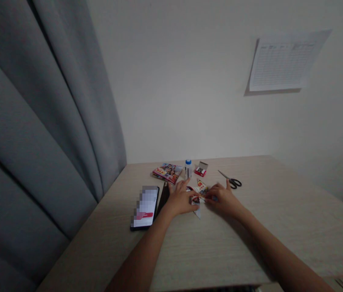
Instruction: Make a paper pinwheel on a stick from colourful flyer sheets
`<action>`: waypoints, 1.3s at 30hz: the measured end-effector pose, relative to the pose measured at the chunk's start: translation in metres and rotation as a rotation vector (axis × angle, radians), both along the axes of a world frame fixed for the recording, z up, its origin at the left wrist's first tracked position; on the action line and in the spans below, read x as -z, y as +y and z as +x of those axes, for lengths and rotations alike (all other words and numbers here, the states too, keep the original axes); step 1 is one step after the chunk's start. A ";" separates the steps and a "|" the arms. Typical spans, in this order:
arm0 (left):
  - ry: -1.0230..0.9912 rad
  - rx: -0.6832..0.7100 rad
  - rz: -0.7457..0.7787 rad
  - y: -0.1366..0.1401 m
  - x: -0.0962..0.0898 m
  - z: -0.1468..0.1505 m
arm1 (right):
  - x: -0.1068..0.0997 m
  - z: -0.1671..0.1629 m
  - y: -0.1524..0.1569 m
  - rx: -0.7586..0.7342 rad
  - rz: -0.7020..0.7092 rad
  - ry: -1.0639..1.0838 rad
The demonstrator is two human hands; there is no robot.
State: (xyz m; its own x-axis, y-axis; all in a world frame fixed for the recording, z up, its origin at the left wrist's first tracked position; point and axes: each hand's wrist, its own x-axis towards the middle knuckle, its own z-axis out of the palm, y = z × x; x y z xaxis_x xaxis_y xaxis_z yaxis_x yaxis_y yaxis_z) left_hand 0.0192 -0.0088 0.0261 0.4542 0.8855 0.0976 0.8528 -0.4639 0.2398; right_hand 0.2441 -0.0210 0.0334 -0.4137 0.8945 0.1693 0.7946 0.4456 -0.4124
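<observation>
A small folded piece of colourful printed paper [195, 200] lies on the table between my two hands, with a pale pointed tip towards me. My left hand [180, 198] rests over its left side, fingers spread and the thumb reaching onto the paper. At the right edge, my right hand [222, 198] is closed, thumb and finger pinched on the paper; the exact grip is partly hidden. Another printed paper corner [201, 185] with yellow and red print shows just behind, and I cannot tell whether it is the same piece.
A phone [144, 211] with a lit screen lies left of my hands, beside a dark flat object [163, 198]. Behind stand printed leaflets [168, 172], a blue-capped bottle [188, 169] and a small open red box [201, 169]. Black-handled scissors [234, 182] lie behind my right hand.
</observation>
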 end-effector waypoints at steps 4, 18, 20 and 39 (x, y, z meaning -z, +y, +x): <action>-0.004 -0.008 0.008 0.001 0.001 0.000 | -0.001 -0.001 -0.001 0.006 -0.007 -0.007; -0.029 -0.015 0.014 -0.001 -0.003 0.000 | -0.001 0.000 -0.001 -0.011 -0.004 0.006; -0.034 -0.005 0.007 -0.001 -0.002 0.000 | -0.001 0.000 -0.001 -0.008 -0.006 0.004; -0.008 0.015 0.018 0.001 0.000 -0.002 | -0.002 -0.001 -0.003 -0.002 0.015 -0.002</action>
State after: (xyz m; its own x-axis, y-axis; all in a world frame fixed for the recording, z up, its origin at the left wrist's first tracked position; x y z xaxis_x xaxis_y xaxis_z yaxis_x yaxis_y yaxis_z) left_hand 0.0168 -0.0077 0.0264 0.4663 0.8768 0.1173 0.8439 -0.4807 0.2382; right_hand 0.2436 -0.0240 0.0351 -0.4162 0.8909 0.1815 0.7944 0.4535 -0.4040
